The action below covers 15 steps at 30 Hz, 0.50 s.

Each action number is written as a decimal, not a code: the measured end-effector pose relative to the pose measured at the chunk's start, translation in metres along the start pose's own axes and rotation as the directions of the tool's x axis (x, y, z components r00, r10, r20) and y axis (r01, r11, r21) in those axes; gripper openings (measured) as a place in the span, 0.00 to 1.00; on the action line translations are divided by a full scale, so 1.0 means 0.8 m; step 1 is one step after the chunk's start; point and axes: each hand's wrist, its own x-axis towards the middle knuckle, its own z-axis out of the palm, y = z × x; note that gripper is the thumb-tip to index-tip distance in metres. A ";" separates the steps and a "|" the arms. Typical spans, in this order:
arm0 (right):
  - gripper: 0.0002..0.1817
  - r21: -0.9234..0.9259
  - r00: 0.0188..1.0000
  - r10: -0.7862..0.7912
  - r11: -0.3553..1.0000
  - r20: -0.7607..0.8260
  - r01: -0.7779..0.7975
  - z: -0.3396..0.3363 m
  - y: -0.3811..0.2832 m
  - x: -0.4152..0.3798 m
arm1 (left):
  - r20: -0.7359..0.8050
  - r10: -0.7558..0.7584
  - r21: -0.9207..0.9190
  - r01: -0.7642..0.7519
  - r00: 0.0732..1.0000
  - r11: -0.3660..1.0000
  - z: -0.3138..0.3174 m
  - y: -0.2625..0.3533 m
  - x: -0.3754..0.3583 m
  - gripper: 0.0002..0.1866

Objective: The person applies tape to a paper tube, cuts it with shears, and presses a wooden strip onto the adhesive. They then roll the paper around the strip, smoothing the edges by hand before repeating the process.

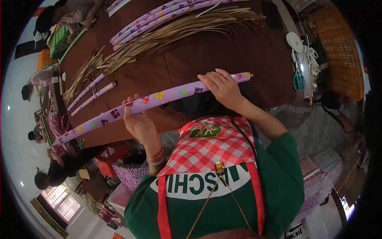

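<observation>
A long, thin roll of lilac wrapping paper, printed with coloured gift boxes and bows, slants across in front of me. My left hand cups it from below near its middle, palm up, fingers curled around it. Farther right, my right hand grips the roll from above, close to its right end, where a short tan piece sticks out. Parts of the fingers on both hands are hidden. Two shorter lilac rolls lie on the table beyond my left hand.
On the brown-covered table lies a bundle of long tan strips, with more lilac rolls behind. At right are teal-handled scissors, a white tape roll and an orange crate. Other people sit along the left.
</observation>
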 end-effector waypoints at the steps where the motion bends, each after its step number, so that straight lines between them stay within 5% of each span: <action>1: 0.20 0.000 1.000 0.001 1.000 0.000 -0.001 0.000 0.001 -0.001 | 0.032 0.017 -0.022 -0.016 0.999 1.000 -0.002 0.000 -0.001 0.18; 9: 0.08 0.172 0.994 0.092 0.980 0.063 -0.102 0.002 0.010 -0.008 | 0.068 0.019 -0.091 -0.013 0.998 0.996 0.000 0.018 -0.006 0.15; 15: 0.11 0.183 0.971 0.138 0.968 0.197 -0.174 -0.008 0.032 -0.021 | 0.074 0.115 -0.066 -0.110 0.991 0.992 -0.007 0.037 0.003 0.15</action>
